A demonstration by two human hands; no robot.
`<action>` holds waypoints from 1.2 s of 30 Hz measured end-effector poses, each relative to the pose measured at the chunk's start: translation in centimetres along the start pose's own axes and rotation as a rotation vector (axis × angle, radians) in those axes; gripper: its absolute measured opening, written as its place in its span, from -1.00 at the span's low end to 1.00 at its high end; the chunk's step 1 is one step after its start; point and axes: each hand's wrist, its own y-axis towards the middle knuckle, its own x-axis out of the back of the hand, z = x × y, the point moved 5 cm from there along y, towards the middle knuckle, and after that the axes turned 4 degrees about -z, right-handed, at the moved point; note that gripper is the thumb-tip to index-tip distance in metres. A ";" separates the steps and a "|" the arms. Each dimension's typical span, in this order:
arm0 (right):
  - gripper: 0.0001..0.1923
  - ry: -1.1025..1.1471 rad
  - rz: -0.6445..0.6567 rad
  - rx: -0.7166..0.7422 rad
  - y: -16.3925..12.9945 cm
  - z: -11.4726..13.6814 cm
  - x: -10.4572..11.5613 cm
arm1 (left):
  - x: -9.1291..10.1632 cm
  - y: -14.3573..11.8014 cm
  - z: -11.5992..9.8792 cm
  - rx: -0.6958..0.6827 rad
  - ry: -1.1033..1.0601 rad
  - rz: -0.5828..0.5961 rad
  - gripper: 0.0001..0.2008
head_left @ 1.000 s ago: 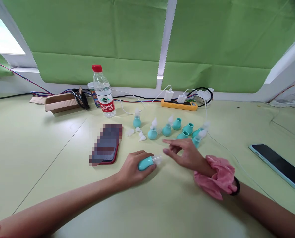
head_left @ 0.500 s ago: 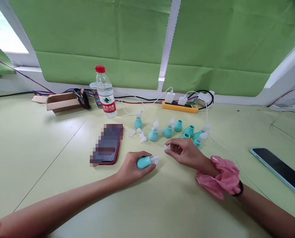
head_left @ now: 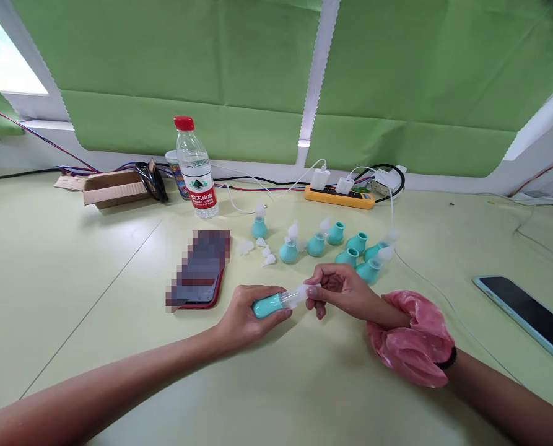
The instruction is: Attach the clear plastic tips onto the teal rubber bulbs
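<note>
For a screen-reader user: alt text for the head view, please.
The left hand holds a teal rubber bulb on a pale green table while the right hand pinches its clear tip. More teal bulbs stand behind.

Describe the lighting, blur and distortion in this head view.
Head view: soft, even daylight from the window top left, only faint shadows under the left hand and right hand; wide-angle bending curves the green blinds; the red phone is pixelated; the teal bulb looks sharp.
</note>
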 end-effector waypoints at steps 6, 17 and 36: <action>-0.77 0.066 0.029 -0.041 0.1 -0.5 -0.2 | -0.1 -0.1 -0.3 -0.054 0.081 -0.010 -0.77; -0.70 0.049 0.050 -0.091 0.3 -0.6 -0.3 | -0.3 -0.3 -0.3 -0.093 0.123 0.011 -0.79; -0.72 -0.502 -0.510 0.110 -0.6 5.9 5.0 | 5.8 6.2 -0.8 -0.234 0.650 -0.026 -0.74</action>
